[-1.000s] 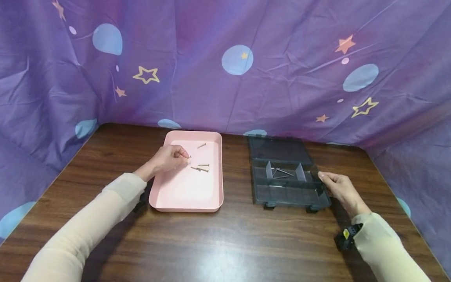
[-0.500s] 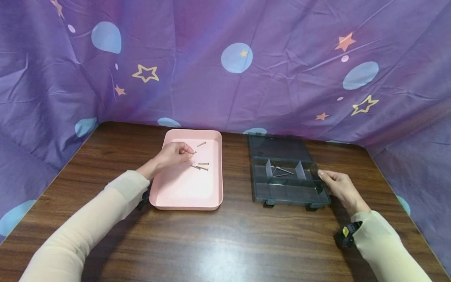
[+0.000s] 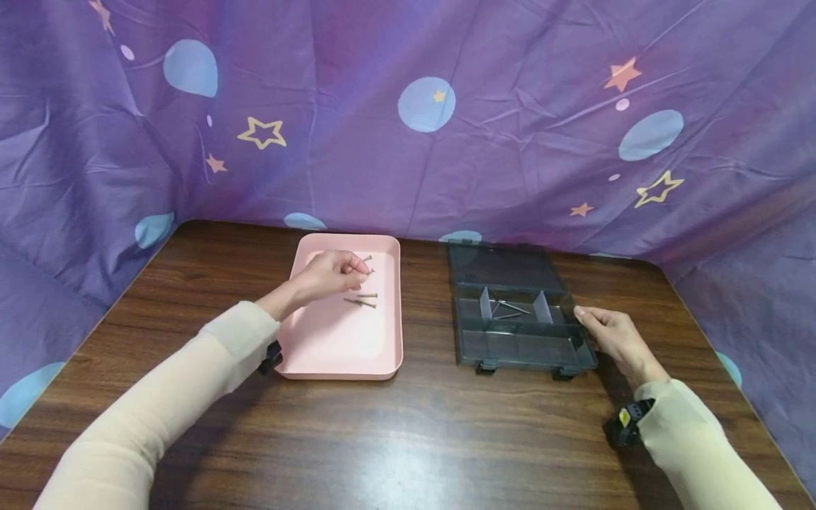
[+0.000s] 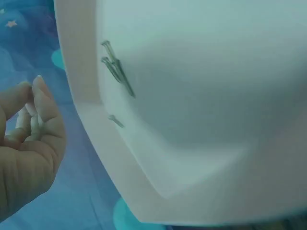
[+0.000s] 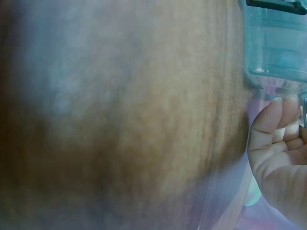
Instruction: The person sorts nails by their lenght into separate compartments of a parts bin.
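1. Since the earlier pictures, the left hand point(image 3: 331, 273) has gone up and a bit toward the back of the pink tray point(image 3: 389, 358), and it now hangs above the tray floor.
2. Its fingers are bunched together, and they pinch a small screw point(image 3: 367, 259) that pokes out past the fingertips.
3. From the left wrist view, the fingers point(image 4: 42, 103) are curled in close, but the screw itself is not plain to see there.
4. More loose screws point(image 3: 362, 300) lie flat on the tray floor, just below the left hand and apart from it.
5. The right hand point(image 3: 615, 338) has stayed in its place at the right edge of the dark see-through box point(image 3: 519, 348).
6. Its fingers lie mostly straight and touch the side of the box; they are not wrapped around it.
7. The box is open, with its lid laid back flat behind it, and little walls split it into parts.
8. A few thin nails point(image 3: 510, 309) lie in the middle part of the back row.
9. Tray and box sit side by side on the brown wooden table point(image 3: 408, 439), well apart from each other.
10. A purple cloth with stars and blue dots point(image 3: 427, 105) hangs behind the table.
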The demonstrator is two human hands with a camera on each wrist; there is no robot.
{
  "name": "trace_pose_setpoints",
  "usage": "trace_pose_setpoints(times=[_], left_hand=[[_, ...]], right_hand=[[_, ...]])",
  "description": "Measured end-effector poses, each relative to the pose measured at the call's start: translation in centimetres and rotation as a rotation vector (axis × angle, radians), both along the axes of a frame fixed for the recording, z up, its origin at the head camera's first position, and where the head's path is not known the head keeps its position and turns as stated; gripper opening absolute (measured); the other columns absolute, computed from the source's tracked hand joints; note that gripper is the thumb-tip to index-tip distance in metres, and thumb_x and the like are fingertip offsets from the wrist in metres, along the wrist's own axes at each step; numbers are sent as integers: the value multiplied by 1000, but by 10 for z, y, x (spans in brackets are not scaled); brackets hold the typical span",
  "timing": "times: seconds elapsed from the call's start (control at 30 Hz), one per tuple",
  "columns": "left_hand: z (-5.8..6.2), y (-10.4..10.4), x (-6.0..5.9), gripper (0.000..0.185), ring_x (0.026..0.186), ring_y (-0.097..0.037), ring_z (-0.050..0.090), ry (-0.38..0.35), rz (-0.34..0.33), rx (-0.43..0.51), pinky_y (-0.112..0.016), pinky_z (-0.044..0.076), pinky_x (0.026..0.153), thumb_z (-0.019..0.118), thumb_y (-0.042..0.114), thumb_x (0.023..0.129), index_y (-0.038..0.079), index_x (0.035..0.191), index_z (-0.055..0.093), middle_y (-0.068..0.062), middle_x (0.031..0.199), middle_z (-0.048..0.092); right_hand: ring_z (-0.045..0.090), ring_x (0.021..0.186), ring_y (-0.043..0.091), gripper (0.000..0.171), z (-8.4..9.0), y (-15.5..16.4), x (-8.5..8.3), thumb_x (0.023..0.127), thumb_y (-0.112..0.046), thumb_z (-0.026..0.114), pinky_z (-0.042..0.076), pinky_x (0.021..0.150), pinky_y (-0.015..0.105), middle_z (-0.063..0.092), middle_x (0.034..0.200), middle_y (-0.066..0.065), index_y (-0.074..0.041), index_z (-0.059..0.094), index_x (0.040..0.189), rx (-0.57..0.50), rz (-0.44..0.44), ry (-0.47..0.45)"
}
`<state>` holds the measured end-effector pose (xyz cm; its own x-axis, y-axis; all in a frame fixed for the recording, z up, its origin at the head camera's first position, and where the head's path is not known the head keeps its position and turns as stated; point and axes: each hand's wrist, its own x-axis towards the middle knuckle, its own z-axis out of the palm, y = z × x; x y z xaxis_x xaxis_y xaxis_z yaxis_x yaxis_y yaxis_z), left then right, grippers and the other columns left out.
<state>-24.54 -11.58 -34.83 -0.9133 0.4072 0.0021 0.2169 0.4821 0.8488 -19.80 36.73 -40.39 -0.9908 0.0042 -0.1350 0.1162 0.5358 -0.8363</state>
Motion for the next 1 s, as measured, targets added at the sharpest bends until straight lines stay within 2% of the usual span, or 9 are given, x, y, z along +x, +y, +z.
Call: trace_pose_setpoints(times=[0.2,0.3,0.4,0.5,0.63,0.8,1.0], left_hand=[[7,19,1,17,81,-18,63,-33,4,-38,-25,51,72,59,10,90,-2,102,63,-14,91,65],[9,28,2,19,84,-19,64,-58,-2,-16,-28,52,75,59,9,90,-3,104,62,-16,94,65],[10,38,1,18,86,-21,65,-85,-11,21,-35,53,82,59,7,90,-4,105,61,-17,95,64],[11,47,1,18,87,-24,66,-81,-28,39,-38,53,83,59,7,90,-4,104,61,-19,97,65],[12,61,0,17,89,-29,67,-58,-51,53,-34,54,79,60,7,90,-4,103,62,-17,94,66],[15,81,-1,16,94,-36,65,-68,-81,91,-37,53,81,60,5,89,-5,102,61,-14,90,65],[15,101,-2,15,91,-37,65,-65,-95,109,-34,54,76,61,4,88,-6,100,63,-15,85,66]], right_hand=[[50,83,-15,64,0,0,0,98,-39,45,49,70,15,59,98,-24,15,41,132,6,2,6],[49,84,-17,64,0,-1,0,98,-40,44,49,70,15,61,115,-4,14,41,133,30,2,-3],[47,85,-18,64,0,-2,0,98,-40,42,49,71,15,51,130,18,13,40,133,51,6,-13],[49,85,-16,64,0,-2,0,98,-40,43,50,70,15,57,124,12,14,40,133,36,4,-10],[51,83,-15,64,1,-1,0,98,-39,44,50,69,16,62,107,-11,15,40,133,15,1,-2],[52,83,-14,64,2,-1,1,98,-39,45,50,69,16,61,102,-17,14,40,133,8,2,-2],[53,80,-11,64,2,0,1,98,-39,45,50,68,16,59,94,-24,15,39,133,0,7,-12]])
